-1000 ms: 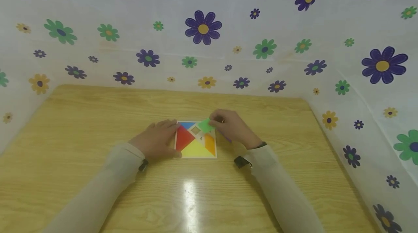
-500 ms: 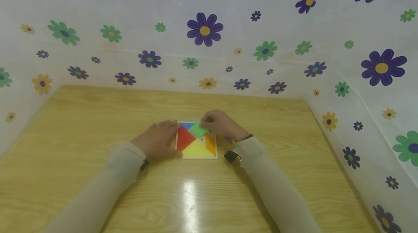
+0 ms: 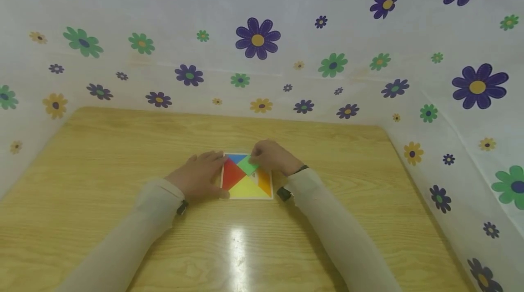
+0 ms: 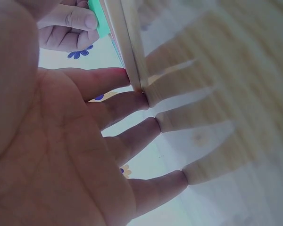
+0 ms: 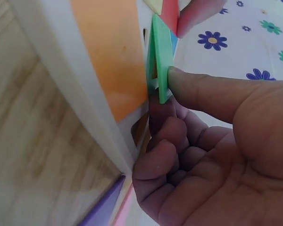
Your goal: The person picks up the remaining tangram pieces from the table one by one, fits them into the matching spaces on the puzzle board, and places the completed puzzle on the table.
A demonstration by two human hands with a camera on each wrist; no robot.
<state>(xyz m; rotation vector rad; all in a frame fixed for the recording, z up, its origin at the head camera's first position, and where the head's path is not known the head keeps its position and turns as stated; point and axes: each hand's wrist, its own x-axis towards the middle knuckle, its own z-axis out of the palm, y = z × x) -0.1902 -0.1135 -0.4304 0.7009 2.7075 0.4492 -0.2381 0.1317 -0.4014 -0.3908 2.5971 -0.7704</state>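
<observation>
A tangram tray [image 3: 249, 198] with a white frame lies mid-table, holding red [image 3: 232, 174], yellow [image 3: 247, 188], blue [image 3: 235, 158] and orange [image 3: 265, 184] pieces. My right hand [image 3: 275, 158] pinches a green square piece [image 3: 246, 165] between thumb and fingers over the tray's upper middle. In the right wrist view the green piece [image 5: 164, 59] is tilted, its near edge raised off the tray. My left hand [image 3: 197, 176] is spread along the tray's left side; in the left wrist view its fingertips [image 4: 137, 100] touch the table and tray edge.
A purple piece [image 5: 101, 207] and a pink one [image 5: 123, 202] lie beside the tray's right corner, hidden by my right hand in the head view. The wooden table [image 3: 123, 146] meets a flower-printed white sheet [image 3: 204, 51] at the back and sides.
My right hand has moved left and slightly nearer with the green square, from the tray's upper right corner toward its middle, lowering it between blue and yellow. My left hand has stayed put.
</observation>
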